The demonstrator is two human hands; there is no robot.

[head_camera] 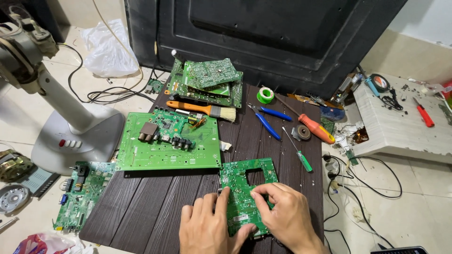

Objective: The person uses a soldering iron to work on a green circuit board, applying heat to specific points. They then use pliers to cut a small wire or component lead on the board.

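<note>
view from above of a dark wooden desk (155,207) strewn with electronics. at 6 o'clock, two bare hands hold a small green circuit board (245,188) with a square cutout, lying flat near the desk's front edge. the left hand (209,226) rests on the board's left edge, fingers slightly spread, thumb tucked under the lower edge. the right hand (285,214) lies over the board's right side, fingertips pinched together on its face. at 10 o'clock from the hands lies a large green circuit board (169,148); beyond it, at 12 o'clock, a stack of boards (207,80) with an orange-handled brush (200,109) in front. at 1 o'clock lie blue-handled pliers (266,120), a green roll of tape (265,95), an orange screwdriver (313,126) and a green screwdriver (299,150). at 9 o'clock, another board (82,193) lies on the floor beside a white fan base (75,136).
</note>
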